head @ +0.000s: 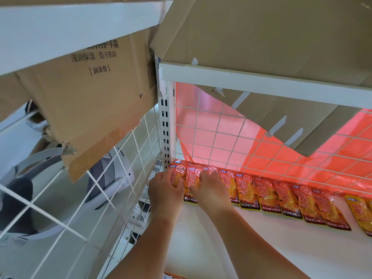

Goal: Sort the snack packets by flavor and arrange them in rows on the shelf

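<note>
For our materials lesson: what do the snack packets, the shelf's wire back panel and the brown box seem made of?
Snack packets: likely glossy plastic film; they shine and crinkle. Back panel: apparently white-coated metal wire, in thin rigid squares. Brown box: matt cardboard, judging by creased flaps and a torn edge.

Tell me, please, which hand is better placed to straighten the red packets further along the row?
Right, probably. The right hand lies on the row's open side, nearest the remaining red packets. The left hand grips the end packet in the corner and would have to cross over.
</note>
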A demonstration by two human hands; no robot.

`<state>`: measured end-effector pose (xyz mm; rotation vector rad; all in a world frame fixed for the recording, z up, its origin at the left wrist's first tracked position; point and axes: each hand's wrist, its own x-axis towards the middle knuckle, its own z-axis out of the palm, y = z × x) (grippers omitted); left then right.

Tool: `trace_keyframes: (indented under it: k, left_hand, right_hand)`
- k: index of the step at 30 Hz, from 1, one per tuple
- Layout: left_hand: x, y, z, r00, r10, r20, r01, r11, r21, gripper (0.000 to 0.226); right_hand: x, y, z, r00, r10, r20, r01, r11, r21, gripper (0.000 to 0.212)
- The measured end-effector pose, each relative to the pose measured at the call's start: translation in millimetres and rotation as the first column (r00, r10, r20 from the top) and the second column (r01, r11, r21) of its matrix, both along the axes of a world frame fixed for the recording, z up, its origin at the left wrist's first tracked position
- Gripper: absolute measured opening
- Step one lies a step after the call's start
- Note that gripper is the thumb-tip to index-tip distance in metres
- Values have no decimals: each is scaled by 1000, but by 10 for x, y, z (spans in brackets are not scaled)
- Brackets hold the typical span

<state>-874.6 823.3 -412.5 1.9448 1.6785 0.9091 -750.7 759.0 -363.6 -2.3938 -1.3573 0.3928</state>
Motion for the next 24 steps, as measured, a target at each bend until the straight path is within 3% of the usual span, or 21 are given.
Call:
trace_keyframes:
  k: [8, 18, 24]
  left_hand:
    - [-11, 8, -19, 999, -37, -19, 38, 999, 10, 45]
    - [5, -5, 24, 970, -35, -240, 42, 999, 25, 51]
    - [11, 8, 18, 977, -42, -211, 45, 999, 9, 51]
  right_hand:
    - [-72, -7, 0, 999, 31, 15, -30, 999, -20, 32]
    - [-89, 5, 5, 1000, 21, 2, -21, 999, -28, 31]
    - [-75, 10, -4, 999, 13, -44, -13, 1000, -16, 33]
